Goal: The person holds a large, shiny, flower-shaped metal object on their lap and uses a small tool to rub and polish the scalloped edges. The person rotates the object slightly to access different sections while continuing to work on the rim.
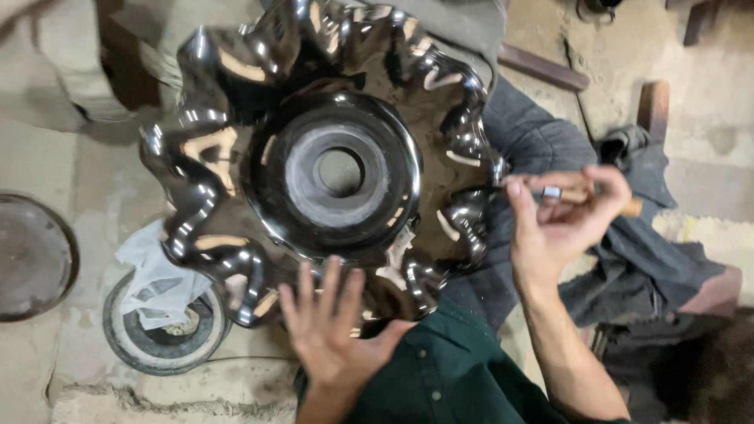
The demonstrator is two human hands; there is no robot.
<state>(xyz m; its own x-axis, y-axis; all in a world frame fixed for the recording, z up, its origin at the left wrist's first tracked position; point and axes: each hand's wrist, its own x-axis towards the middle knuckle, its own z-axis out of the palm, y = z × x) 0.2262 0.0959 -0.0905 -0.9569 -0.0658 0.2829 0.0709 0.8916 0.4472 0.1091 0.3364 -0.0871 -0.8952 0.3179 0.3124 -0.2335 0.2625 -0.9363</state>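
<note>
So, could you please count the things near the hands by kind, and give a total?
Shiny wavy-edged metal bowl: 1, under the left hand
Wooden-handled tool: 1, in the right hand
Round discs on the floor: 2
Crumpled white cloth: 1
Grey cloth: 1
Total: 6

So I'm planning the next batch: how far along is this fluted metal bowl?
Most of the fluted metal bowl already shines mirror-bright; only the flat ring around its centre hole looks dull grey. The left hand steadies the rim while the right hand holds a wooden-handled tool at the edge.
</note>
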